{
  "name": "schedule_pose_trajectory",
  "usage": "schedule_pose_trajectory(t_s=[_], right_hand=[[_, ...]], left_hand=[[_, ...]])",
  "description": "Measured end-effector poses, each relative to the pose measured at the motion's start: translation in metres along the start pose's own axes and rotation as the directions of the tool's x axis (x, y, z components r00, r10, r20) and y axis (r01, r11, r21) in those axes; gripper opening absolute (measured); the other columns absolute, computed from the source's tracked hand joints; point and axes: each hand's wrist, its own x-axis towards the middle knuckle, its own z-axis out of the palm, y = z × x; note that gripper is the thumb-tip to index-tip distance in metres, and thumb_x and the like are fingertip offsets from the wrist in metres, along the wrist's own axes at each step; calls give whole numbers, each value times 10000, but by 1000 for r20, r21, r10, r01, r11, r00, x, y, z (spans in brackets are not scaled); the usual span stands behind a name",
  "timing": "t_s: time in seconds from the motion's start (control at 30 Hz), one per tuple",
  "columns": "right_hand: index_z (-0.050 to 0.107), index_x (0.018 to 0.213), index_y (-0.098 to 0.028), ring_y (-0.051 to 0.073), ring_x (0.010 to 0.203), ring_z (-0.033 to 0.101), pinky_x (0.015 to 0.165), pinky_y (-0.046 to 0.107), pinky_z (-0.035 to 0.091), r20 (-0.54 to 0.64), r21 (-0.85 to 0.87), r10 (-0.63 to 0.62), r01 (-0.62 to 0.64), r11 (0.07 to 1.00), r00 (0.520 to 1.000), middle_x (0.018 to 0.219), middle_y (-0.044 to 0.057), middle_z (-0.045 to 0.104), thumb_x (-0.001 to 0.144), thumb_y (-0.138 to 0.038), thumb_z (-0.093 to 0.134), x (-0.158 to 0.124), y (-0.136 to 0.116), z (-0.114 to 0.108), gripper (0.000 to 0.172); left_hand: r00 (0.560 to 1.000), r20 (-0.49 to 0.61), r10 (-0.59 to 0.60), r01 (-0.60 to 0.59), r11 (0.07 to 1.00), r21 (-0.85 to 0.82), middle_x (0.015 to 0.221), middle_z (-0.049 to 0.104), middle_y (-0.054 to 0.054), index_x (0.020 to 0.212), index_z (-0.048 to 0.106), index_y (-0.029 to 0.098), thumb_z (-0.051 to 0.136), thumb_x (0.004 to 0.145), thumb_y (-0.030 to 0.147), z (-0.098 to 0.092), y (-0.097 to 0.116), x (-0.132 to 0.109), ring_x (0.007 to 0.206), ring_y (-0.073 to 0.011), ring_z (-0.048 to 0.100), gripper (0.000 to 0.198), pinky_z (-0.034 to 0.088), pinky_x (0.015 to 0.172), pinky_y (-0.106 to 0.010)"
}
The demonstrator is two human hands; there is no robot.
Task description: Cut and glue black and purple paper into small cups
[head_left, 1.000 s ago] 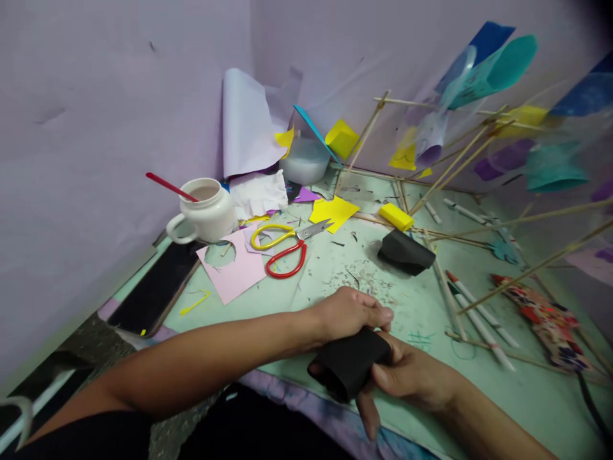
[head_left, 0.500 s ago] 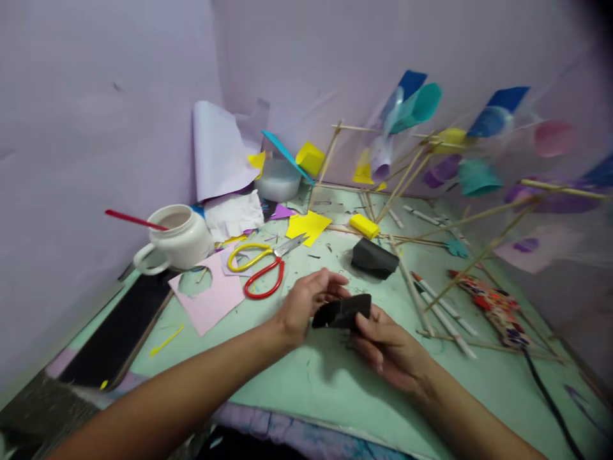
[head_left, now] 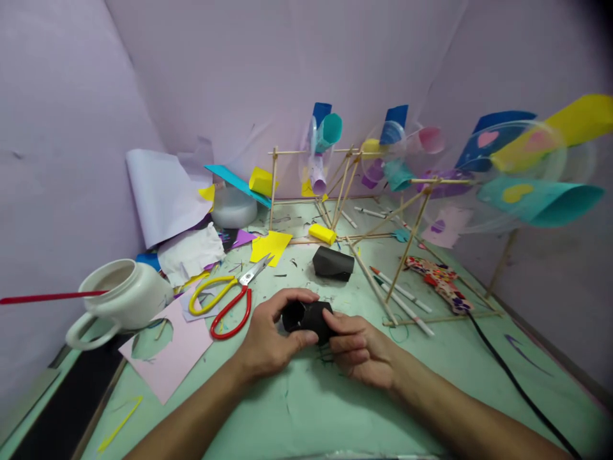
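Between my two hands is a piece of black paper (head_left: 317,317) rolled into a short tube, its hollow end facing left. My left hand (head_left: 271,335) curls around that end, thumb in front and fingers behind. At the right side, my right hand (head_left: 366,351) pinches the tube with thumb and fingers. Just beyond lies another folded black paper piece (head_left: 334,264) on the table. Scissors (head_left: 230,297) with one yellow and one red handle rest left of my left hand, blades slightly parted.
A white mug (head_left: 127,297) with a red stick stands at left beside pink paper (head_left: 179,351) with a round cutout. Bamboo-stick frames (head_left: 345,185) carrying paper-and-plastic wheels stand at the back and right. Markers (head_left: 407,306) and a patterned corded tool (head_left: 440,281) lie at right.
My left hand has closed around the black paper, which now looks rounder and more tube-like. The view has turned to the right, shifting the table's things leftward.
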Motion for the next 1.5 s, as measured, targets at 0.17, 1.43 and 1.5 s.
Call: schedule_pose_trajectory(t_s=[0.17, 1.43, 1.5], right_hand=[[501, 782, -147, -23, 288, 349, 298, 56, 262, -120, -76, -186, 178, 981, 975, 461, -99, 498, 599, -137, 783, -1, 2, 10, 336], [456, 796, -173, 4, 287, 396, 322, 74, 318, -359, -16, -277, 291, 957, 891, 478, -75, 499, 781, -138, 613, 8, 1, 11, 161], [462, 816, -179, 3, 286, 385, 316, 81, 309, -366, -47, -295, 299, 953, 883, 488, -82, 501, 763, -145, 635, 8, 2, 12, 184]], left_hand=[[997, -63, -47, 50, 997, 59, 1158, 560, -89, 1136, 499, 207, 658, 704, 194, 3, -1, 1, 1041, -223, 537, 461, 421, 893, -346], [900, -435, -9, 108, 973, 204, 932, 631, -52, 753, 622, 189, 623, 718, 276, 4, 5, 4, 931, -217, 573, 93, 423, 865, -347], [927, -375, 16, 94, 957, 275, 937, 632, -63, 737, 639, 189, 632, 699, 261, 7, 5, 5, 922, -225, 578, 82, 435, 849, -353]])
